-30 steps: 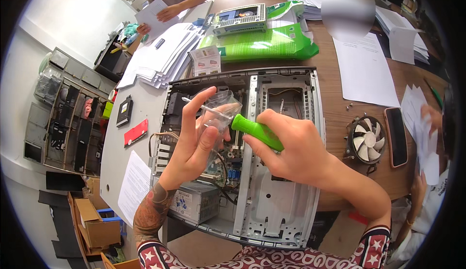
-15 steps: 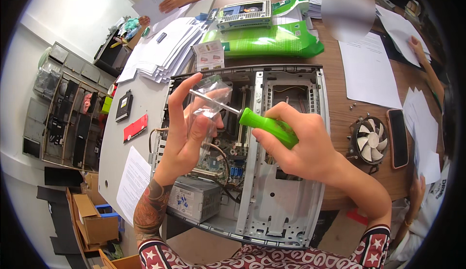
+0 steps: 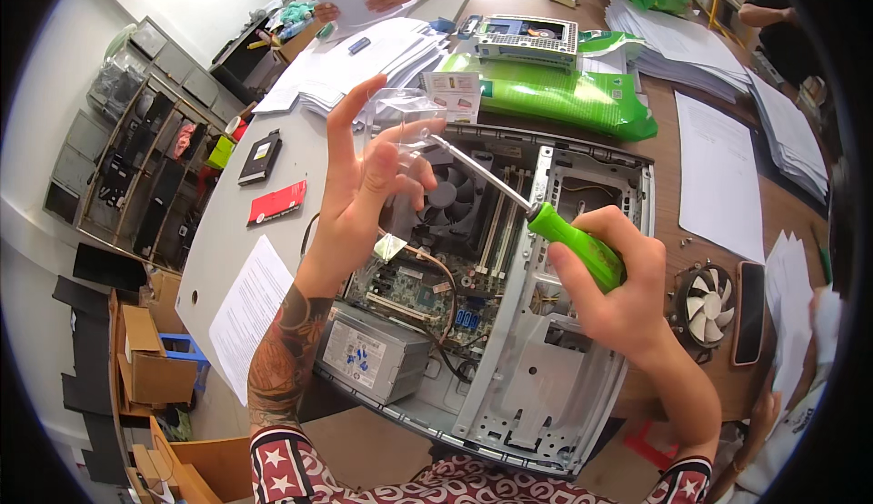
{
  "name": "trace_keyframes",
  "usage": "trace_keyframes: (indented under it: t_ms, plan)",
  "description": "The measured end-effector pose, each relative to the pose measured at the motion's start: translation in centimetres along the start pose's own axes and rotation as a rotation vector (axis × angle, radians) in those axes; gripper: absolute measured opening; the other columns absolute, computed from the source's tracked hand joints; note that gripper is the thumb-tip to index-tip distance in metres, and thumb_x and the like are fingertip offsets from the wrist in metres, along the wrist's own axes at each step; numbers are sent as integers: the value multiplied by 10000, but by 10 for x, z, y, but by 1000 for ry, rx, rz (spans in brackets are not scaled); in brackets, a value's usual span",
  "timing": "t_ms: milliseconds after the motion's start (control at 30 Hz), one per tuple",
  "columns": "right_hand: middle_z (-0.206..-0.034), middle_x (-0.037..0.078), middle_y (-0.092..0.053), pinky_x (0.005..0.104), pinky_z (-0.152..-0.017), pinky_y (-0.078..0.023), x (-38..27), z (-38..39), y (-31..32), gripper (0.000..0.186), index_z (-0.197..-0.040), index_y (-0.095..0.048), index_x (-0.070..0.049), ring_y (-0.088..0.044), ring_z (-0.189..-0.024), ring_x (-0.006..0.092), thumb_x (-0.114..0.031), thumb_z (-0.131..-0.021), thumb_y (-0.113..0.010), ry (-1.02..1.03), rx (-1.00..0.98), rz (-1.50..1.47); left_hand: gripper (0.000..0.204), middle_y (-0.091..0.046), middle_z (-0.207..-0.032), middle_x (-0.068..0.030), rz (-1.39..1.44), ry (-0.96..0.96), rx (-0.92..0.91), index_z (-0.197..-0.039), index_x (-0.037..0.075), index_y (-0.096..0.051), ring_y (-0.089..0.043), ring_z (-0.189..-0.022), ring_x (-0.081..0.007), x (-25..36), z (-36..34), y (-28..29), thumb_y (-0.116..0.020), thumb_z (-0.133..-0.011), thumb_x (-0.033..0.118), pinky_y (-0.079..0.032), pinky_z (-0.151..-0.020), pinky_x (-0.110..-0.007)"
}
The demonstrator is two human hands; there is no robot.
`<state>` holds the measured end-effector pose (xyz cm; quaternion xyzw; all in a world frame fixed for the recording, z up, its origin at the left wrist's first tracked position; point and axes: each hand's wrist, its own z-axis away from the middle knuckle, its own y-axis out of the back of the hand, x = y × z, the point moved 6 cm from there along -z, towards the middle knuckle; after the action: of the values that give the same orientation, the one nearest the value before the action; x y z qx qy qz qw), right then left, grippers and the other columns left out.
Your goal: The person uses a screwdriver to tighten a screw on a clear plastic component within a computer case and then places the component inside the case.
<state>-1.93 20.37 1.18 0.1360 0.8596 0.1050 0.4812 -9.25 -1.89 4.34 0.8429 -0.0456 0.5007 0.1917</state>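
Note:
My left hand (image 3: 350, 204) is raised over the left part of an open desktop computer case (image 3: 498, 386), its fingers curled round a clear plastic package (image 3: 400, 108), forefinger pointing up. My right hand (image 3: 623, 295) grips the green handle of a screwdriver (image 3: 575, 242). Its metal shaft slants up and left, the tip at the package's right side; whether they touch I cannot tell. Below lie a black cooling fan (image 3: 444, 199), the motherboard (image 3: 423, 290) and a silver power supply (image 3: 373, 356). A small shiny pale-green piece (image 3: 389, 247) shows below my left palm.
A loose fan (image 3: 702, 308), small screws and a phone (image 3: 748, 313) lie right of the case. Behind it, a metal drive cage (image 3: 527, 42) rests on a green package (image 3: 568, 99). Paper stacks (image 3: 382, 58), a black drive (image 3: 261, 158) and a red packet (image 3: 277, 204) lie leftward. Other people handle papers.
My view has shifted, so the scene sits differently. The screwdriver has drawn back rightward; its shaft no longer crosses the plastic package. My hands are farther apart, exposing the black fan.

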Motion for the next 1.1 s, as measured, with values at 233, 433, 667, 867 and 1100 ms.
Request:
trace_keyframes:
  t_ms: [233, 433, 667, 867, 1100]
  plan:
    - [-604, 58, -594, 254, -447, -396, 0, 0, 0, 176, -864, -581, -19, -531, -462, 102, -96, -812, -730, 25, 6, 8, 608, -538, -1279, -295, 210, 30, -18, -1503, 160, -104, -640, -863, -189, -4, 0, -2, -413, -1032, 389, -523, -708, -288]
    - [-603, 58, -587, 254, -447, -392, 1, 0, 0, 176, -867, -583, -22, -518, -462, 102, -99, -812, -731, 33, 6, 22, 608, -530, -1295, -303, 244, 37, -60, -1495, 145, -99, -644, -879, -209, -7, 2, -6, -410, -1032, 387, -529, -728, -306]
    - [-623, 66, -586, 256, -470, -408, 4, 2, -1, 211, -880, -582, -30, -535, -492, 118, -103, -787, -757, 22, 33, 43, 623, -464, -1319, -381, 86, 2, -67, -1472, 155, -106, -646, -918, -277, -3, 4, -10, -410, -1017, 454, -529, -743, -344]
    - [-668, 75, -606, 268, -505, -441, 1, 2, 0, 257, -913, -589, -36, -569, -531, 152, -101, -758, -783, 75, 77, 85, 635, -484, -1329, -333, 19, -21, -140, -1474, 127, -106, -627, -978, -290, 3, 13, -29, -464, -1014, 377, -507, -798, -376]
    - [-741, 86, -624, 280, -533, -463, 0, 2, -1, 278, -933, -593, -42, -600, -587, 176, -92, -745, -791, 97, 77, 100, 604, -465, -1373, -304, -85, -102, -174, -1447, 108, -139, -606, -1039, -248, 1, 22, -40, -492, -1009, 326, -488, -851, -349]
